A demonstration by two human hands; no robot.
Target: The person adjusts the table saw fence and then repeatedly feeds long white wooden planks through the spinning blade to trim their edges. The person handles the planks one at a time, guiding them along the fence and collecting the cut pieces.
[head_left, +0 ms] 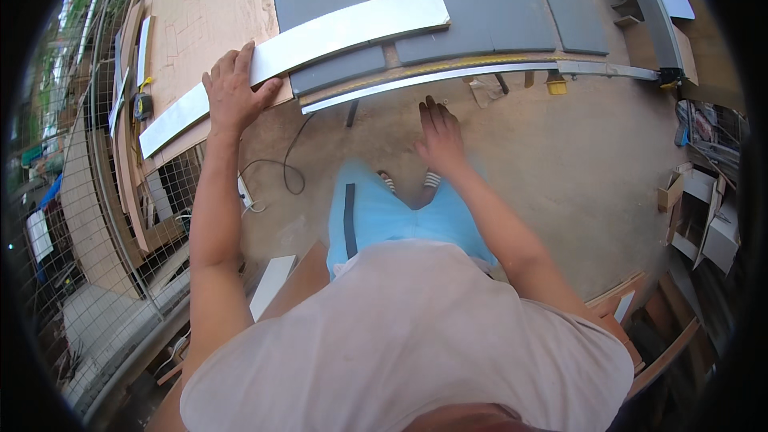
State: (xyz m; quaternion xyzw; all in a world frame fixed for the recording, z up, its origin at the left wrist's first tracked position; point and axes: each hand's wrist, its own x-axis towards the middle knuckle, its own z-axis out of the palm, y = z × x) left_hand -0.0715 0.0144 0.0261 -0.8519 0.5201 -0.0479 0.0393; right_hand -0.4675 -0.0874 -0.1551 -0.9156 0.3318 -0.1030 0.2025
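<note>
From my end I see the left arm stretched forward, its hand [230,94] palm-down on the white board [352,32], thumb and fingers apart. The board lies across the wooden panel [212,4] and gray tabletop [480,12]. I see the right hand [442,138] short of the metal rail [400,86], fingers extended, thumb apart.

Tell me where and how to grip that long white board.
Probably by both long edges near its middle, from above on the near side: the white board lies flat, long and narrow, with the left hand across it, left of middle.
</note>
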